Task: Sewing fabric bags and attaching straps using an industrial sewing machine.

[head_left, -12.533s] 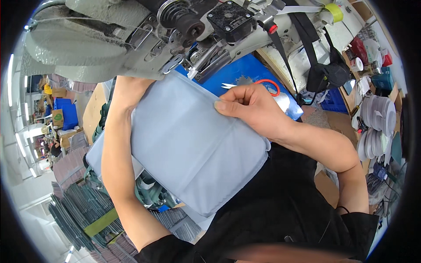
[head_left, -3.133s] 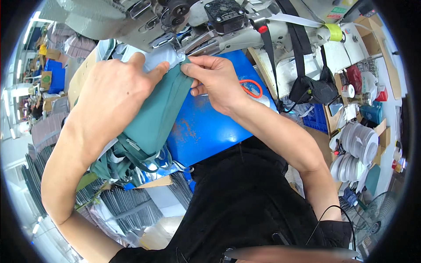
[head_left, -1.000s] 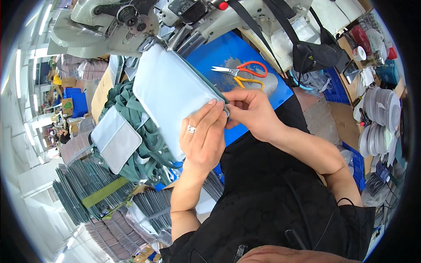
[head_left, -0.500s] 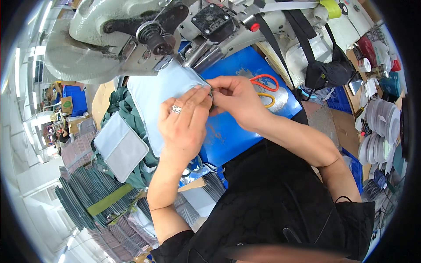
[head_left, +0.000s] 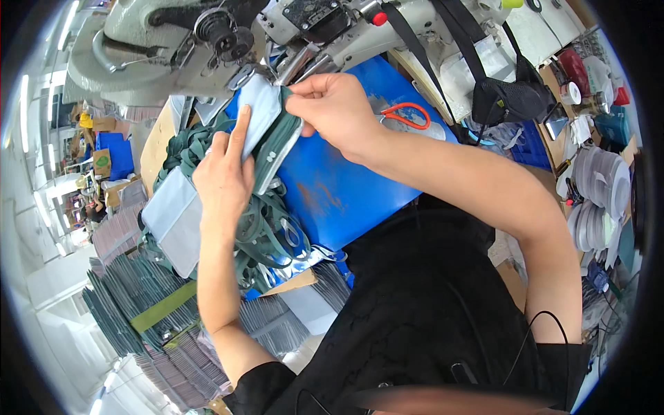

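Observation:
A light blue fabric piece (head_left: pixel 261 104) with a dark green side and a pale edge stands folded under the sewing machine's working end (head_left: pixel 242 72). My right hand (head_left: pixel 335 114) pinches its green-trimmed edge between thumb and fingers, on the right of the machine. My left hand (head_left: pixel 225 173) is at the piece's left side. Its index finger stretches up against the light blue face; the other fingers are bent, and the thumb stands apart. Below both hands is a blue work surface (head_left: pixel 332 187) with brownish worn marks.
Orange-handled scissors (head_left: pixel 408 114) lie to the right on the blue surface. Dark green straps (head_left: pixel 194 149) heap on the left, beside a pale grey-blue panel (head_left: pixel 176 218). Bundled stacks of panels (head_left: pixel 138 290) stand lower left. A black pouch (head_left: pixel 512 104) hangs at the right; white tape rolls (head_left: pixel 598 183) stand beyond.
The fabric piece has turned and folded up, so its green side now shows. My right hand has moved up and left. My left hand has shifted left and down, its index finger now extended.

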The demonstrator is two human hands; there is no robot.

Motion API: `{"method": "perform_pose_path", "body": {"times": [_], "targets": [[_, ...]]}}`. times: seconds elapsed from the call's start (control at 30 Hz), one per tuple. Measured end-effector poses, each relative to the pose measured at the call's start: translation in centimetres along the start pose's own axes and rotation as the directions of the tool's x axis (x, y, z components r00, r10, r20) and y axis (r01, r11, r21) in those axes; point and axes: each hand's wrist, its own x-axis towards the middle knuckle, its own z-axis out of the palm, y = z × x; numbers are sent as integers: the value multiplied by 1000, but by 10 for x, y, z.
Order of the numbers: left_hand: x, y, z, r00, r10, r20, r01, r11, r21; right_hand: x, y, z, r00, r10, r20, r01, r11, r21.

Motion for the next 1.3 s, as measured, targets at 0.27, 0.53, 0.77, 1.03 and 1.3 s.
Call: {"method": "perform_pose_path", "body": {"times": [0.27,0.53,0.77,1.03,1.3], "targets": [[20,15,-74,967,230,106,-245,955,167,-6,-1,21,973,-65,-221,-45,887,-460],[37,18,-98,908,348,235,-398,891,219,-19,-10,-7,999,-11,-34,1,963,-269],[45,27,-109,881,389,270,-454,855,250,-22,-13,-18,988,116,105,-108,991,-80],[46,40,-105,916,310,254,-387,852,354,-7,-2,-5,986,164,22,-165,984,68],[38,76,-88,957,202,209,-265,902,342,-4,-2,-11,988,153,18,-154,984,92]]}}
